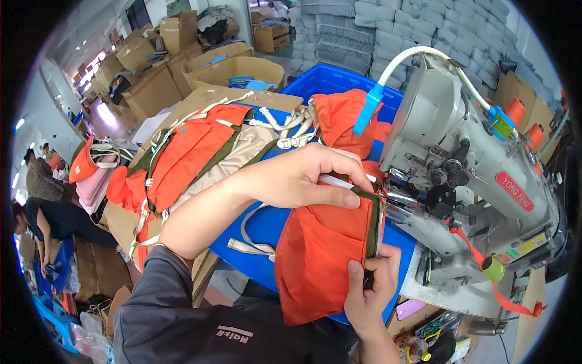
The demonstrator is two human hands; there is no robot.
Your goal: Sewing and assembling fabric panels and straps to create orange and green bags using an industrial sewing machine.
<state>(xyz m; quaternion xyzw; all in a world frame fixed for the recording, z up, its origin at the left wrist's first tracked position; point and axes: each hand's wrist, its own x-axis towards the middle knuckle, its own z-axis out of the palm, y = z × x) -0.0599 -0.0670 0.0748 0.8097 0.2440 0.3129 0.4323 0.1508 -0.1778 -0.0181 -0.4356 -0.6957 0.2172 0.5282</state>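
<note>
An orange fabric bag piece (321, 252) with a dark green binding (374, 227) along its right edge is held up before me. My left hand (318, 179) reaches across from the left and pinches its top corner, beside the sewing machine's needle area. Lower down, my right hand (371, 288) grips the same piece by its right edge, thumb on the front face and fingers behind. The grey industrial sewing machine (418, 124) stands close on the right. Its stitching point is partly hidden by the fabric and machine parts.
Orange and beige bag parts (194, 158) with white straps lie on the left, and another orange piece (345, 112) lies beyond my hands. A blue crate (339, 77) and cardboard boxes (233, 64) stand behind. A red ribbon (473, 246) hangs off the machine. People work far left.
</note>
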